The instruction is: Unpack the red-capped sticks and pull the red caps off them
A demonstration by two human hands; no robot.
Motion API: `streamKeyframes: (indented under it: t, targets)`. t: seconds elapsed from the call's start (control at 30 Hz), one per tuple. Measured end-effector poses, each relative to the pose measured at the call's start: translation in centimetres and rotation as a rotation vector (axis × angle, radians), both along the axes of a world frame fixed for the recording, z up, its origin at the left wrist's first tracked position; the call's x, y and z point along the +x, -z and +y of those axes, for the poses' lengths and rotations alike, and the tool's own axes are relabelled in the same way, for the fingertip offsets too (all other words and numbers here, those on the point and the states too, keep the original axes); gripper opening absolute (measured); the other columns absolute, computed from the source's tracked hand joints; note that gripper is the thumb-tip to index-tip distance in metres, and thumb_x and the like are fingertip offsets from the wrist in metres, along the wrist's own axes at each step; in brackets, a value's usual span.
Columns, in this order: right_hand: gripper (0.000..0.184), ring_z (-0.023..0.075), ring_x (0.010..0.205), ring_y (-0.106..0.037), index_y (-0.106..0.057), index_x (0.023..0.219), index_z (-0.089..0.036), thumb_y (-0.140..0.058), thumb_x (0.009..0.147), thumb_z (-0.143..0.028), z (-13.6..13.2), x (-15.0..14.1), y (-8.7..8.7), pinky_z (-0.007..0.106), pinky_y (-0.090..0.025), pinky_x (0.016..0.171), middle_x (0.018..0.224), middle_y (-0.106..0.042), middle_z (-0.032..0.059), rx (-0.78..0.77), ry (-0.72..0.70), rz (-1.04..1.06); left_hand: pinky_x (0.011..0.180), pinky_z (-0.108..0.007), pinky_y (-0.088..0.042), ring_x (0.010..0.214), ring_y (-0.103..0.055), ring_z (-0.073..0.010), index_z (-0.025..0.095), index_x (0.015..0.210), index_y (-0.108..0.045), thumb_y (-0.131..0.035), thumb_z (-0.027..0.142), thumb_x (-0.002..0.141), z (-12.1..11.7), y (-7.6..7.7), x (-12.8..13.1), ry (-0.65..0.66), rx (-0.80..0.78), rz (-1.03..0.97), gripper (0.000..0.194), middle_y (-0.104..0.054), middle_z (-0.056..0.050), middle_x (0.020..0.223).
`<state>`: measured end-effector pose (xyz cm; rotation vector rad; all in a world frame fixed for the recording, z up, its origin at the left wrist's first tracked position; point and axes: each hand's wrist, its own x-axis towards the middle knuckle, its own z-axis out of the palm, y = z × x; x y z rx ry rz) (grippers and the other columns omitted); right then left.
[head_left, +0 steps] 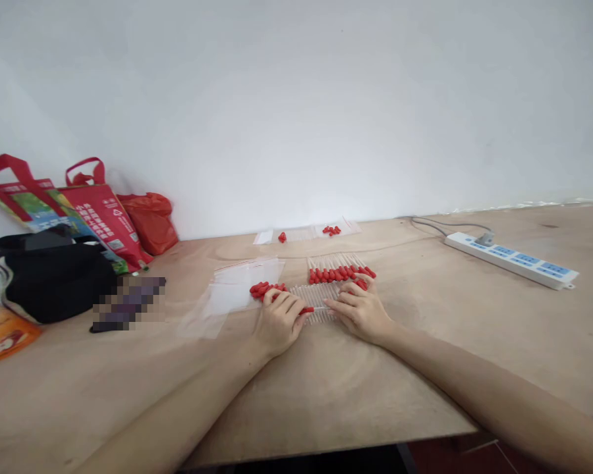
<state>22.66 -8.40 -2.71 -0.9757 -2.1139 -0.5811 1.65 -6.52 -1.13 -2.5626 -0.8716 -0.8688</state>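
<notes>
My left hand (278, 320) is curled on the wooden table (326, 388), its fingers pinched on the red cap of a clear plastic dropper (307, 310). My right hand (360, 309) lies over a row of clear droppers (312, 297), fingers pressed down on them and pinching the same dropper's clear stem. A cluster of red-capped droppers (264, 289) lies just beyond my left hand. A second row of red-capped droppers (340, 272) lies beyond my right hand. Clear plastic bags (237, 289) lie flat to the left of the droppers.
More bags with a few red caps (331, 230) lie near the white wall. A white power strip (511, 259) with its cable is at the right. Red shopping bags (99, 210), a black bag (49, 280) and an orange packet (2, 336) stand at the left.
</notes>
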Motion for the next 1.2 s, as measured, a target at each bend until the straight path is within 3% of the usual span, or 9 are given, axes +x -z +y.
streamKeyframes:
  t: [0.13, 0.23, 0.43, 0.83, 0.97, 1.1, 1.2]
  targets:
    - [0.02, 0.0124, 0.072, -0.047, -0.064, 0.079, -0.023, -0.045, 0.084, -0.028, -0.2, -0.2, 0.0, 0.039, -0.021, 0.091, 0.061, -0.059, -0.0018, -0.032, -0.012, -0.003, 0.081, -0.037, -0.028, 0.078, -0.054, -0.0159, 0.021, 0.085, -0.061, -0.048, 0.031, 0.084, 0.2, 0.0, -0.1, 0.019, -0.016, -0.007, 0.016, -0.065, -0.001, 0.082]
    - [0.02, 0.0126, 0.072, -0.046, -0.063, 0.077, -0.022, -0.045, 0.084, -0.026, -0.6, -0.1, -0.1, 0.039, -0.021, 0.09, 0.06, -0.058, -0.0011, -0.076, -0.028, -0.012, 0.083, -0.038, -0.027, 0.077, -0.054, -0.0155, 0.024, 0.077, -0.063, -0.048, 0.033, 0.084, 0.2, 0.0, -0.4, 0.016, -0.006, 0.017, 0.019, -0.065, 0.0, 0.077]
    - [0.023, 0.0125, 0.066, -0.042, -0.064, 0.073, -0.023, -0.044, 0.083, -0.027, -1.1, 0.2, -0.4, 0.04, -0.021, 0.087, 0.054, -0.054, -0.0018, -0.068, -0.079, -0.017, 0.086, -0.04, -0.027, 0.075, -0.052, -0.0153, 0.024, 0.072, -0.062, -0.048, 0.026, 0.084, -0.5, -0.2, -0.8, 0.062, 0.04, 0.05, 0.019, -0.065, 0.001, 0.073]
    - [0.025, 0.0138, 0.07, -0.044, -0.064, 0.071, -0.023, -0.042, 0.084, -0.026, -1.5, 1.0, -0.4, 0.04, -0.021, 0.087, 0.055, -0.055, -0.001, -0.107, -0.095, -0.012, 0.087, -0.042, -0.03, 0.079, -0.053, -0.0162, 0.023, 0.071, -0.062, -0.044, 0.02, 0.084, -0.5, -0.1, -1.1, 0.079, -0.024, 0.052, 0.023, -0.066, 0.0, 0.073]
    - [0.025, 0.0132, 0.069, -0.046, -0.064, 0.072, -0.022, -0.043, 0.084, -0.027, -1.1, 2.3, -0.4, 0.038, -0.021, 0.086, 0.057, -0.058, -0.0011, -0.117, 0.012, 0.082, 0.075, -0.035, -0.037, 0.073, -0.053, -0.0154, 0.022, 0.072, -0.061, -0.043, 0.02, 0.084, -0.3, -0.1, -2.5, 0.014, -0.001, -0.066, 0.021, -0.063, -0.001, 0.072]
    - [0.019, 0.0123, 0.067, -0.047, -0.067, 0.078, -0.025, -0.048, 0.082, -0.028, -0.3, 1.6, -0.4, 0.036, -0.022, 0.083, 0.063, -0.063, -0.0012, -0.068, 0.11, 0.211, 0.068, -0.027, -0.044, 0.074, -0.055, -0.0138, 0.021, 0.089, -0.061, -0.042, 0.024, 0.085, 0.3, -0.7, -3.2, -0.002, -0.055, -0.259, 0.019, -0.057, -0.003, 0.078]
    - [0.018, 0.0124, 0.067, -0.048, -0.067, 0.079, -0.025, -0.049, 0.08, -0.023, 0.2, 0.3, -0.3, 0.035, -0.023, 0.08, 0.066, -0.065, -0.0007, -0.004, 0.165, 0.225, 0.07, -0.027, -0.046, 0.076, -0.055, -0.0147, 0.018, 0.094, -0.06, -0.042, 0.024, 0.083, 1.8, -1.6, -3.9, -0.2, -0.078, -0.434, 0.022, -0.055, -0.005, 0.083]
